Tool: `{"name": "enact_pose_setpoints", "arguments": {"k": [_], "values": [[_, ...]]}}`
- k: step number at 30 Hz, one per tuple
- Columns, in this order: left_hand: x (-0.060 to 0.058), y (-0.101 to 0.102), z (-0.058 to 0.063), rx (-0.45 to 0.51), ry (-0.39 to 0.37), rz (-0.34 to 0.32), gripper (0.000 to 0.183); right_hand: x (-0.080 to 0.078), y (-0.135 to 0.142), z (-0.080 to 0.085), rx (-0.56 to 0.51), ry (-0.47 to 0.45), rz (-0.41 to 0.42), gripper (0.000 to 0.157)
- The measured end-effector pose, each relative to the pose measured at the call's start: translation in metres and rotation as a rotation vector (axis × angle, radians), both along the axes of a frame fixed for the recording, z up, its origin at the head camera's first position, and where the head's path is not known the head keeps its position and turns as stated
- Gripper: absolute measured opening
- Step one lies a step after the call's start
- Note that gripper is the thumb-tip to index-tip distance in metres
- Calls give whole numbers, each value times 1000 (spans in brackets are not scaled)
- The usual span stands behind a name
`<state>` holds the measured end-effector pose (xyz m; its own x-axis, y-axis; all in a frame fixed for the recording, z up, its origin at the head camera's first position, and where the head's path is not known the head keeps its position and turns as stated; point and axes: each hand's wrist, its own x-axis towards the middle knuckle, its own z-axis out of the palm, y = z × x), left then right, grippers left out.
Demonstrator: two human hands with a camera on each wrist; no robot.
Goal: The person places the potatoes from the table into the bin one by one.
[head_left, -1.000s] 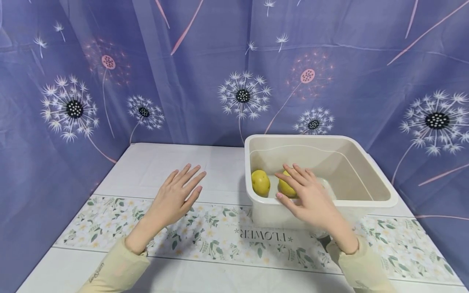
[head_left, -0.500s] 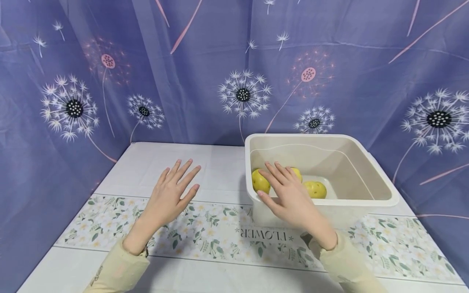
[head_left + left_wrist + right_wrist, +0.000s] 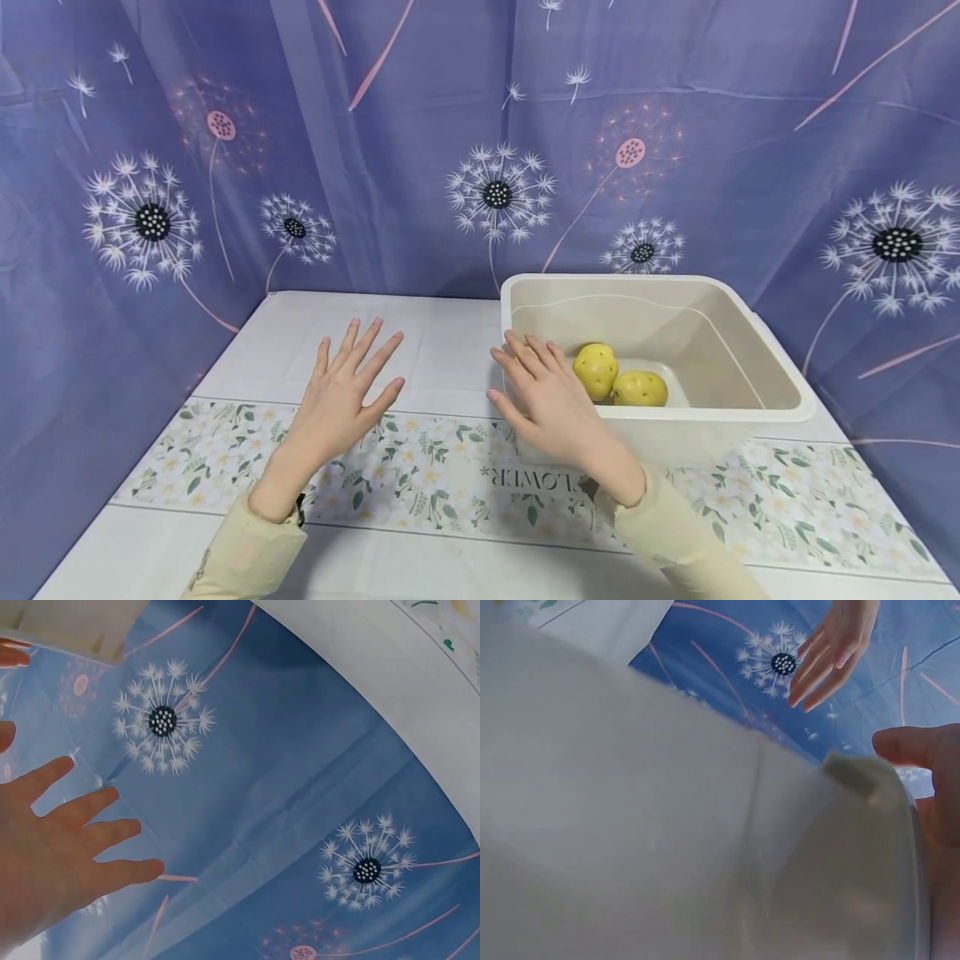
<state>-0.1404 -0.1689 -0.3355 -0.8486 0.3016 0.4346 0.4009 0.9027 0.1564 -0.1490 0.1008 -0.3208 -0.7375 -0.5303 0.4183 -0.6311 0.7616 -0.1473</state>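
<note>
My left hand point(image 3: 337, 408) hovers over the table's left half, fingers spread and holding nothing. In the left wrist view its spread fingers point(image 3: 97, 832) show against the curtain. My right hand point(image 3: 551, 408), fingers straight and slightly apart, overlaps the front left corner of a beige plastic tub point(image 3: 720, 412) in the head view. The right wrist view has the thumb point(image 3: 904, 744) just beyond the tub's rim. Inside the tub lie two yellow potatoes, one upright point(image 3: 596, 371) and one on its side point(image 3: 640, 389). Another potato at the left wall is almost wholly hidden behind my right hand.
The white table point(image 3: 442, 333) carries a runner point(image 3: 420, 475) printed with flowers and lettering. A purple dandelion curtain point(image 3: 405, 200) encloses the back and both sides. The tub stands on the right half, close to the back curtain.
My right hand has moved left across the tub's front, uncovering the two middle potatoes and covering the left one. My left hand has drifted slightly left and turned a little more upright.
</note>
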Motion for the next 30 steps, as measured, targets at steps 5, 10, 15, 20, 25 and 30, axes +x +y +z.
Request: {"name": "enact_pose_setpoints", "arguments": {"k": [5,10,15,20,25,30], "values": [[0,-5,0,17,-3,24,56,1,-12,0,-8,-7,0,48],[0,-9,-3,36,-4,35,56,1,-24,-1,0,32,-9,46],[-1,-15,-6,50,-2,51,55,2,-35,-2,7,33,-14,46],[-2,-20,-8,76,-10,49,55,2,-44,-2,28,22,-26,47],[0,-22,-12,83,-11,56,54,2,-51,-3,55,28,-40,47],[-1,-23,-18,85,-16,60,54,2,-58,-4,60,32,-47,47]]}}
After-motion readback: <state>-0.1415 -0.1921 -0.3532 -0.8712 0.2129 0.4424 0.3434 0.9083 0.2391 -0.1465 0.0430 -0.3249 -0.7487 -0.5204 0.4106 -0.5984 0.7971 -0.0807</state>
